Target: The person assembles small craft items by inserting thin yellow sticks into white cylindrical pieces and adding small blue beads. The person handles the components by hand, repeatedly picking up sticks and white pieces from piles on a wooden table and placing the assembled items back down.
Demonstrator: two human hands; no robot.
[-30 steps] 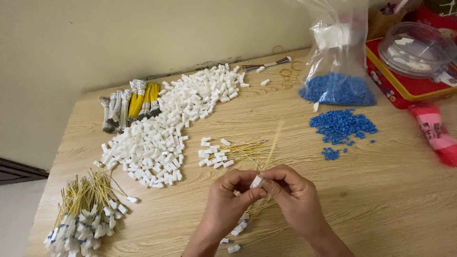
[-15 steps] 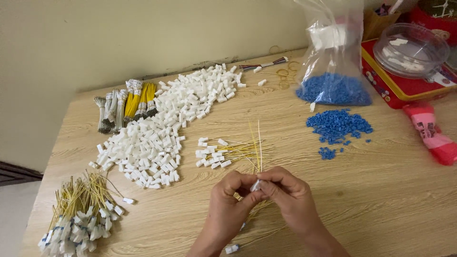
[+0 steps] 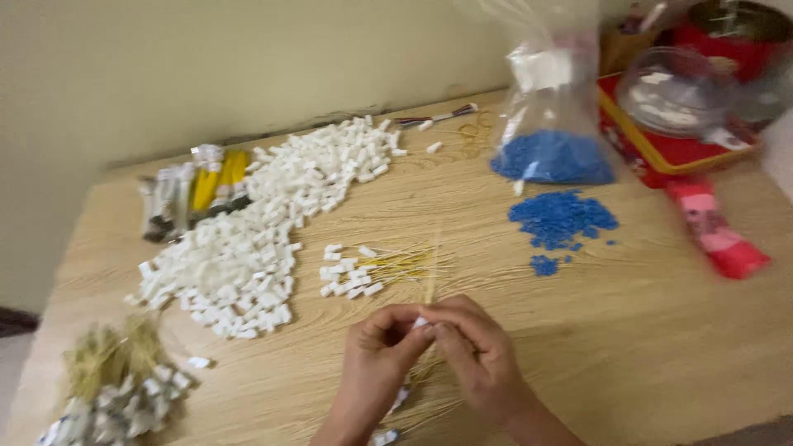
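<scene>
White plastic connector (image 3: 421, 322), tiny, sits pinched between the fingertips of both hands at six o'clock on the wooden table (image 3: 661, 363). Largest nearby, a heap of white connectors (image 3: 264, 223) spreads toward ten o'clock. A clear bag of blue beads (image 3: 552, 153) stands at one o'clock, loose blue beads (image 3: 562, 219) just below it. Left hand (image 3: 376, 363) and right hand (image 3: 475, 355) meet, fingers clenched on the connector and its thin yellow wires (image 3: 429, 268).
</scene>
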